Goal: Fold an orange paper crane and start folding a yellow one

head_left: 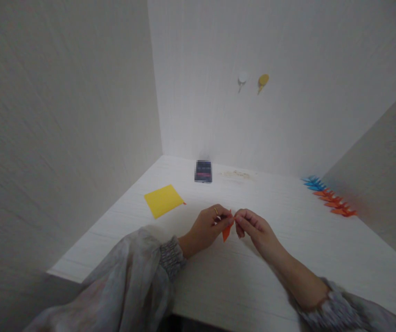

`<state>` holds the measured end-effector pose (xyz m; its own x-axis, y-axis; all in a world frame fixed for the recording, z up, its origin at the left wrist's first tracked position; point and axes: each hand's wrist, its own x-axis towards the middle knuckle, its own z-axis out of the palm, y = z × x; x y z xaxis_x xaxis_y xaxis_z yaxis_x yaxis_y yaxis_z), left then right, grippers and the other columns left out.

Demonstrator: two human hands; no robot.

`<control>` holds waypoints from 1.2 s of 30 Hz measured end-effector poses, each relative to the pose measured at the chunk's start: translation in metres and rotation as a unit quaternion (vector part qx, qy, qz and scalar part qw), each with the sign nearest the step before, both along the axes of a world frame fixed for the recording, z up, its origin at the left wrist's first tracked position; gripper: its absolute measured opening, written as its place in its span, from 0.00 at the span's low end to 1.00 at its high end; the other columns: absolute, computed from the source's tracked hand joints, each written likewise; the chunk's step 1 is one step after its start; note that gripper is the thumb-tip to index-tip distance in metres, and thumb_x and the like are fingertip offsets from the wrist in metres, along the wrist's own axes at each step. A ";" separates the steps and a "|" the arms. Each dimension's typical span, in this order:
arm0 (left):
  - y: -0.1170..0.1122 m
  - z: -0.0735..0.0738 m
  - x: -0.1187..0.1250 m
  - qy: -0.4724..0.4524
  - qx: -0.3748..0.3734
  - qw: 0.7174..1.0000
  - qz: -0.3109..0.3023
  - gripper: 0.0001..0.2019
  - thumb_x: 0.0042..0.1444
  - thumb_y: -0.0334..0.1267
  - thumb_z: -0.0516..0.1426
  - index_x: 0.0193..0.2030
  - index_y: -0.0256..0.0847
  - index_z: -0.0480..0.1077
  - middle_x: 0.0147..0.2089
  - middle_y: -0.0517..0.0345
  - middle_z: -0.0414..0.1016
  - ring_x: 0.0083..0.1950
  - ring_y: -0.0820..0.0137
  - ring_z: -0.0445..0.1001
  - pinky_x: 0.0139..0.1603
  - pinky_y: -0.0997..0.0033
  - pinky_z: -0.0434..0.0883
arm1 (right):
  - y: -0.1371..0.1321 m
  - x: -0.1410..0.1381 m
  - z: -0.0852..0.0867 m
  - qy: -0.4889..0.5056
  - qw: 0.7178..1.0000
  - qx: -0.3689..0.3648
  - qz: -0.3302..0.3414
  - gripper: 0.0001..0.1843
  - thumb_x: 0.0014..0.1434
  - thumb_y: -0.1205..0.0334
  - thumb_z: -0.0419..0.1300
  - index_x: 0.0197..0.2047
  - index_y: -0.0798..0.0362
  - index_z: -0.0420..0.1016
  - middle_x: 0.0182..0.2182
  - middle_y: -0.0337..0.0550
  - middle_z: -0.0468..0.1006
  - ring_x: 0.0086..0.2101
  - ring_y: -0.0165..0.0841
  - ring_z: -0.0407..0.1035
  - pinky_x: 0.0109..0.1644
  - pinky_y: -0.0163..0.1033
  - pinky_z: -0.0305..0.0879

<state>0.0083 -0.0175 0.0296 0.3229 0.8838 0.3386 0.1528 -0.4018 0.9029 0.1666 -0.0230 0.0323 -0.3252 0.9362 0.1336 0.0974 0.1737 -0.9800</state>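
Observation:
Above the middle of the white table, my left hand [209,227] pinches a small folded piece of orange origami paper [226,234] between thumb and fingers. A pointed end of the paper hangs below the fingertips and a short tip shows above them. My right hand [256,228] is closed, its thumb and forefinger pinching the right end of the same orange paper. The two hands almost touch at the fingertips. Much of the paper is hidden by the fingers, so its exact folded shape does not show.
A yellow paper stack [164,201] lies to the left, with an orange scrap [184,203] at its corner. A dark, blurred box [203,171] stands near the back wall. Several folded blue [315,183] and orange paper figures [334,203] line the right side. Two hooks [263,80] hang on the wall.

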 end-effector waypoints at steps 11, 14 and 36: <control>0.002 -0.002 0.000 -0.016 -0.008 1.000 0.002 0.08 0.52 0.38 0.52 0.31 0.35 0.67 0.29 0.58 0.67 0.29 0.76 0.64 0.30 0.77 0.63 | 0.000 0.001 0.003 -0.013 0.999 0.039 -0.036 0.11 0.55 0.55 0.52 0.28 0.54 0.66 0.19 0.35 0.63 0.22 0.27 0.57 0.27 0.32 0.55; 0.002 -0.004 0.000 -0.016 -0.008 1.000 0.001 0.08 0.51 0.39 0.52 0.31 0.35 0.67 0.29 0.58 0.67 0.29 0.77 0.64 0.31 0.76 0.63 | 0.000 0.002 0.004 -0.034 0.997 0.050 -0.047 0.11 0.53 0.56 0.53 0.27 0.54 0.67 0.19 0.35 0.63 0.22 0.27 0.57 0.26 0.32 0.55; 0.000 0.002 0.001 0.007 -0.006 1.000 0.008 0.07 0.51 0.37 0.53 0.30 0.36 0.67 0.28 0.60 0.67 0.29 0.77 0.64 0.29 0.77 0.62 | -0.001 0.003 0.000 -0.053 0.995 0.053 -0.068 0.08 0.51 0.58 0.56 0.27 0.54 0.67 0.17 0.33 0.60 0.20 0.25 0.53 0.22 0.32 0.49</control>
